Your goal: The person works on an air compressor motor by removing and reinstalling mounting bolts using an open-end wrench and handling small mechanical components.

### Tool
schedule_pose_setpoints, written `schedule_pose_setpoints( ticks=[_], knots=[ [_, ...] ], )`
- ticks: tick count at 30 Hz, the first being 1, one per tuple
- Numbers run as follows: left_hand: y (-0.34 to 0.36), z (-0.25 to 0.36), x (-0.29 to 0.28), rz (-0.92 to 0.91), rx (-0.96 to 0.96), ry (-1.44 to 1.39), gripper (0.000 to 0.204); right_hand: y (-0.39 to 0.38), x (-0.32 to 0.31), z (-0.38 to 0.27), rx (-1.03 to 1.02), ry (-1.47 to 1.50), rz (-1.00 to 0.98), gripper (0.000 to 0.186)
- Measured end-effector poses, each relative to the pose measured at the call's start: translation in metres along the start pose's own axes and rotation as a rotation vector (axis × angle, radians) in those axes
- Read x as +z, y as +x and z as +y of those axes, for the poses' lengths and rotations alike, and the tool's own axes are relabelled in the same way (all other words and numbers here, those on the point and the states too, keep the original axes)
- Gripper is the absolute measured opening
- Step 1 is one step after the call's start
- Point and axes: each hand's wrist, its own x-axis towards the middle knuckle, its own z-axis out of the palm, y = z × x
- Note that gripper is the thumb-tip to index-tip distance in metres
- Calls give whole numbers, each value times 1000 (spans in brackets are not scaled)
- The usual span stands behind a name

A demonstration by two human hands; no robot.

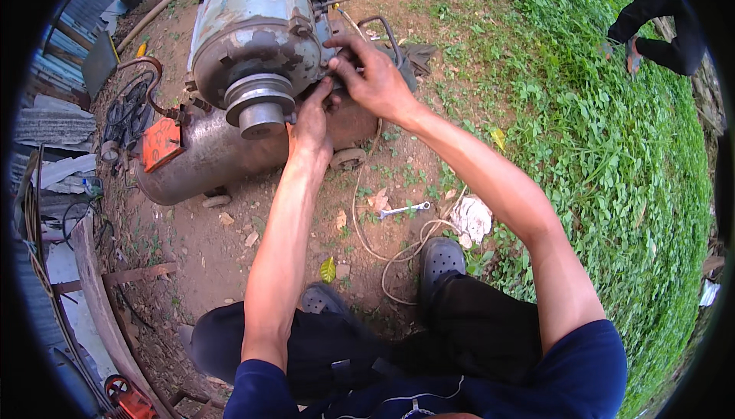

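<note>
A grey-blue electric motor (249, 32), paint worn and rusty, sits on top of a brown metal air tank (230, 155). A silver belt pulley (260, 105) faces me on the motor's near end. My left hand (311, 122) reaches up beside the pulley, fingers curled at the motor's lower right edge. Just right of it, my right hand (373, 78) bends its fingers against the motor's side, thumb and forefinger close together. Both hands look closed around a small spot at the motor's foot; whatever lies between the fingers is hidden.
An orange box (161, 144) is fixed to the tank's left end. A wrench (405, 209), a pale rope (398, 257) and a white rag (470, 220) lie on the dirt near my shoes. Corrugated sheets (57, 124) stand left; another person's legs (658, 29) show at upper right.
</note>
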Motion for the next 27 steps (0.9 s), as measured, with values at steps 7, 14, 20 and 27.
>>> schedule_pose_setpoints(
  ticks=[7,14,20,27],
  knots=[
    [5,6,-8,5,-77,-4,13,-110,-28,76,198,-406,-336,31],
    [3,5,-5,30,-92,-12,12,-236,-17,140,235,-711,-982,28],
    [6,1,-5,16,-51,-3,9,-257,-5,158,-13,-838,-1050,26],
    [1,4,-5,56,-41,47,7,-217,-18,117,190,-726,-920,23]
  ],
)
